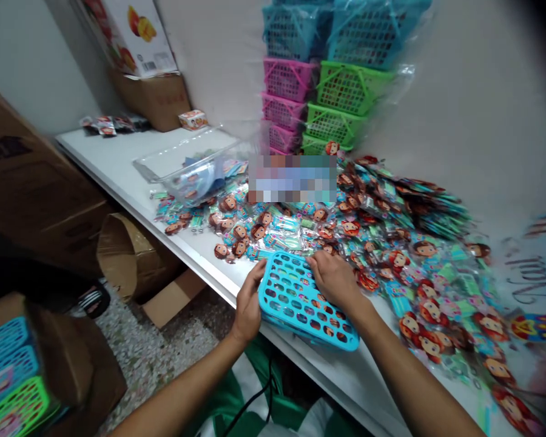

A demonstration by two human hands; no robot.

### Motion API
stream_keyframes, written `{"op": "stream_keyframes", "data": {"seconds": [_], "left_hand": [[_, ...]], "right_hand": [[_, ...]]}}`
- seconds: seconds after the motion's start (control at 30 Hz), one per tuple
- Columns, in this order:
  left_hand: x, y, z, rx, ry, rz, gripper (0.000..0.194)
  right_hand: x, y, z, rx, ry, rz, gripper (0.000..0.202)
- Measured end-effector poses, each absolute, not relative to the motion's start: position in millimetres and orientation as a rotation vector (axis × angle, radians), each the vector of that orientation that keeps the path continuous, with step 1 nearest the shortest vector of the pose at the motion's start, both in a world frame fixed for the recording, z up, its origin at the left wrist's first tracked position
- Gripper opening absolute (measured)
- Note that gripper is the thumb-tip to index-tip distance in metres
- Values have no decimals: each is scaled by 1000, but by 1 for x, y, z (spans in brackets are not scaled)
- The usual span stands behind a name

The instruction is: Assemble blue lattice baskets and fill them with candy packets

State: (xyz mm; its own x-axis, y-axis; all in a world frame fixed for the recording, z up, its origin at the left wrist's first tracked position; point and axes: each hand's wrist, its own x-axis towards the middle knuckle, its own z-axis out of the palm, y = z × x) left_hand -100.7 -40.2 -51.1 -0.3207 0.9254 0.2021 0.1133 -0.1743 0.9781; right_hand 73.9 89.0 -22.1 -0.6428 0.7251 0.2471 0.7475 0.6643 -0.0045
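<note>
A blue plastic basket [307, 302] with oval holes lies tilted at the table's front edge, its perforated face towards me. Colourful printed pieces show through the holes. My left hand [248, 306] is closed around the basket's left end, thumb along the rim. My right hand [335, 280] grips its far long side, fingers curled at the edge. Just beyond the basket, small clear packets [259, 227] with cartoon-girl heads and turquoise parts are spread in a heap. More such packets [430, 297] lie right of my right forearm.
Stacked pink baskets [284, 109] and green baskets [341, 124] stand against the wall, with blue ones above. A clear plastic tray [186, 161] sits at the back left. Below the table are an open carton [122, 255] and a box of filled baskets [9, 370].
</note>
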Motion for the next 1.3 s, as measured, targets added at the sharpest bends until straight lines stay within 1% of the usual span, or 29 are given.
{"op": "stream_keyframes", "data": {"seconds": [0.07,0.1,0.23,0.3,0.43,0.5,0.6,0.67,0.8,0.97,1.03,1.17,1.23,1.3], "left_hand": [[-94,-41,-52,899,1311,1748,39],[-90,-41,-52,804,1278,1778,39],[-86,-44,-46,785,1379,1660,41],[-90,-44,-45,775,1382,1629,43],[-97,-41,-47,666,1203,1561,48],[-96,-41,-50,687,1245,1561,48],[-91,-46,-54,851,1433,1581,45],[-89,-49,-56,929,1461,1558,44],[-93,-49,-56,931,1438,1502,45],[-100,-45,-54,1069,1532,1503,41],[-99,-46,-53,1104,1581,1459,39],[-95,-51,-50,1133,1676,1394,37],[-96,-51,-47,1184,1682,1346,36],[-100,-46,-40,1233,1703,1266,31]], "right_hand": [[73,89,-23,-1181,-2675,-181,33],[73,88,-24,-1179,-2682,-183,32],[71,89,-25,-1197,-2669,-96,28],[71,91,-25,-1185,-2692,-25,31],[71,93,-22,-1181,-2713,102,40],[72,94,-21,-1160,-2698,161,41],[74,93,-20,-1062,-2724,267,39],[75,93,-20,-1047,-2739,331,42],[73,95,-17,-1156,-2674,489,42],[65,98,-11,-1305,-2614,689,41],[63,96,-11,-1314,-2602,679,40],[63,88,-18,-1333,-2534,475,35],[64,86,-22,-1344,-2514,429,33],[64,86,-25,-1309,-2521,417,33]]}}
